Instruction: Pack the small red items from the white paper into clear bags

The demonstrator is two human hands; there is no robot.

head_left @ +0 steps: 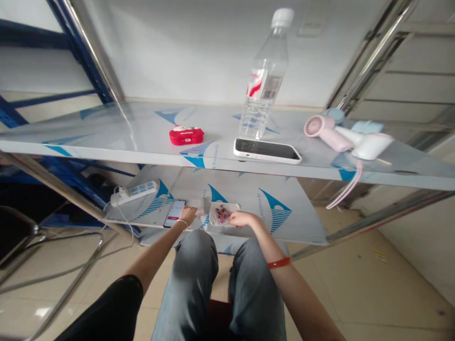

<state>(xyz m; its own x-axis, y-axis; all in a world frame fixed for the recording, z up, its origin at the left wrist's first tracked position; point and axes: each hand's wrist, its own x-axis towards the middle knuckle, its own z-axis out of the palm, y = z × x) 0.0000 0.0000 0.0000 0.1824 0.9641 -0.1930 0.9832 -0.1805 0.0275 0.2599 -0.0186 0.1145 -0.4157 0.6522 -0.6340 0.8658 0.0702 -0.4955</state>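
On the lower shelf, a small white tray (232,207) holds a pile of red and dark beads (222,215). My right hand (241,219) is at the tray's right edge, its fingers pressed together beside the beads; whatever they pinch is too small to make out. My left hand (188,215) rests low over the shelf between the tray and a phone with a lit screen (174,213). Its fingers are curled, and a faint, clear, pinkish item (200,206) lies at their tips. What the left fingers hold, if anything, cannot be made out.
The upper shelf (142,142) carries a red earphone case (186,136), a water bottle (265,80), a white-cased phone (267,150) and small handheld fans (330,133). A power strip (137,192) with its cable lies at the lower left. A metal chair frame (85,265) stands left.
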